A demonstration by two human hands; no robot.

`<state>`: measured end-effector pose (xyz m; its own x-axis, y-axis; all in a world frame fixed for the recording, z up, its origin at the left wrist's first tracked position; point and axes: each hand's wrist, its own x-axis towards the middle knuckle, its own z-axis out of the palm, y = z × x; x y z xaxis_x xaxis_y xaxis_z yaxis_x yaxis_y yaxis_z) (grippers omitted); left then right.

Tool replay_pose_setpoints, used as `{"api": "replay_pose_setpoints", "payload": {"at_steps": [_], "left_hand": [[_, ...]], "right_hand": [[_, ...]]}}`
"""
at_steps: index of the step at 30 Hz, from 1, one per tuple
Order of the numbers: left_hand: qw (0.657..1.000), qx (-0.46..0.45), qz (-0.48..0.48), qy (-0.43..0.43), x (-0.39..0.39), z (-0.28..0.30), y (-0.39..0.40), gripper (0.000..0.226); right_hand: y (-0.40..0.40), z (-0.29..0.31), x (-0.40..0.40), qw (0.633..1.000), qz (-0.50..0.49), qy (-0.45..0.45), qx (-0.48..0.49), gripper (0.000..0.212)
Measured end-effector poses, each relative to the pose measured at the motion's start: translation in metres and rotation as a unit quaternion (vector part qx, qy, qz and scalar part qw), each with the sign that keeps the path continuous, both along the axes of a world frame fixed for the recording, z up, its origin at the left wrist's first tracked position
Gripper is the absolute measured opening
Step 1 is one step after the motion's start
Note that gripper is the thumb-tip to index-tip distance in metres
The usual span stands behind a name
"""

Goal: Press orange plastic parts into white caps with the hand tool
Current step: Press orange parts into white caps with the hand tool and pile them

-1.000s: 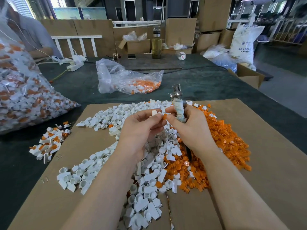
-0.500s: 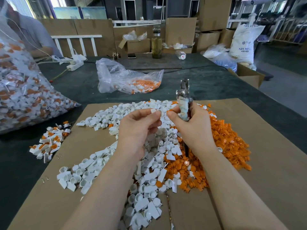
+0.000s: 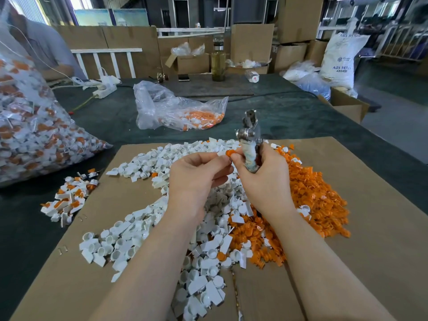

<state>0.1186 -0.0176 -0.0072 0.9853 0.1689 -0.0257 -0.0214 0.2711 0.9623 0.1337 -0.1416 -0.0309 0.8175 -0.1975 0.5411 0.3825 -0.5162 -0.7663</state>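
Head view showed the left hand [image 3: 196, 179] pinching a white cap [image 3: 221, 153], seemingly with an orange part [image 3: 229, 153] on it, beside the right hand [image 3: 261, 174] gripping the hand tool [image 3: 249, 140] above the piled cardboard [image 3: 370, 205].

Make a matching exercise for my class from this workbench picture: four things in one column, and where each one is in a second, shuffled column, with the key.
Things
1. hand tool
2. loose orange parts
3. glass bottle
4. big bag of finished caps

Places
A. far end of the table
B. left edge of the picture
C. held upright in the right hand
D. piled on the right half of the cardboard

Pairs: 1-C, 2-D, 3-A, 4-B
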Motion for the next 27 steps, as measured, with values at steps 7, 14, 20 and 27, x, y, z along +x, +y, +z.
{"api": "replay_pose_setpoints", "payload": {"at_steps": [7,14,20,27], "left_hand": [[0.997,0.052,0.008,-0.049,0.000,-0.003,-0.002,0.012],[0.985,0.147,0.042,-0.085,0.004,-0.009,-0.002,0.007],[0.979,0.178,0.060,-0.077,0.005,-0.009,-0.001,0.008],[0.974,0.201,0.075,-0.069,0.007,-0.012,0.001,0.013]], "right_hand": [[0.006,-0.002,-0.002,0.999,-0.026,-0.022,0.003,0.017],[0.003,0.000,-0.003,1.000,-0.018,-0.008,-0.011,0.014],[0.000,0.001,-0.001,0.999,0.014,0.017,-0.043,0.009],[-0.006,0.008,-0.002,0.992,0.080,0.070,-0.061,0.012]]}}
